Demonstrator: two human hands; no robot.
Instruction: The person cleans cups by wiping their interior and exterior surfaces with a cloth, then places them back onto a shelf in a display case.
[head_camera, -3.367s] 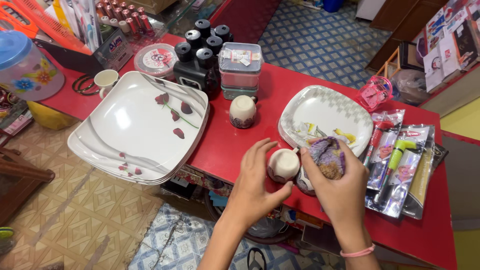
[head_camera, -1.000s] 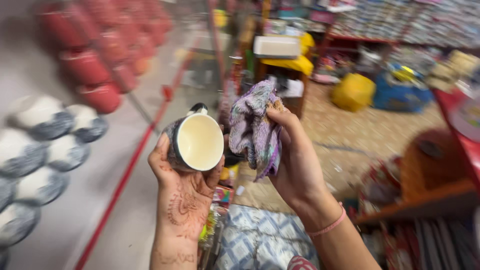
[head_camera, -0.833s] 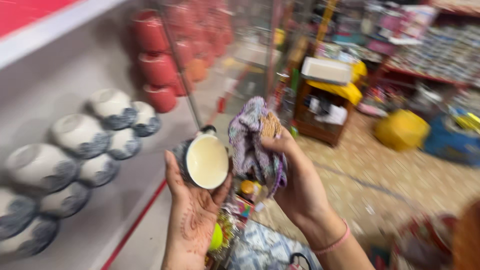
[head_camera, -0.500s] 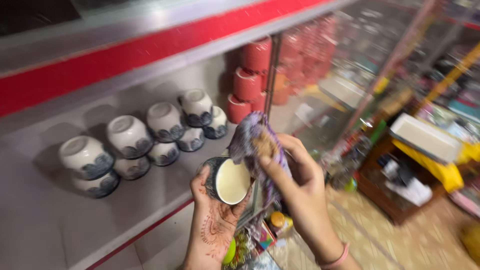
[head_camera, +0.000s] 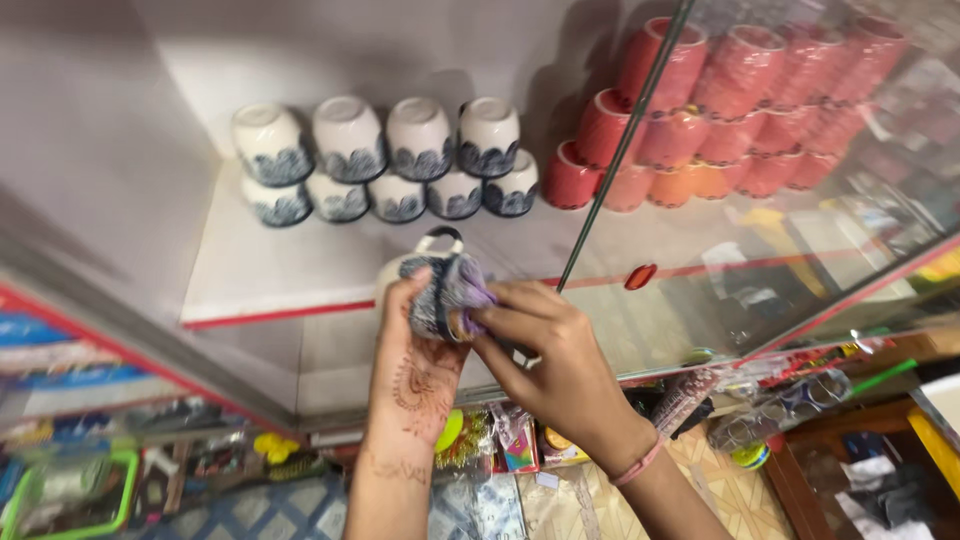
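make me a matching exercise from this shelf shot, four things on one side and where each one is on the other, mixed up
Things:
1. white and blue cups
2. red cups
3. purple cloth
4. pink band

Places:
A. on the right wrist
B. stacked on the shelf's right side, behind glass
C. pressed onto the cup in the left hand by the right hand
D. upside down in two rows at the shelf's back left

Pairs: 1-D, 2-B, 3-C, 4-A

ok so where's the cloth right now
In the head view the cloth is at centre, pressed by the right hand into the cup that the left hand holds, just below the shelf of stacked cups.
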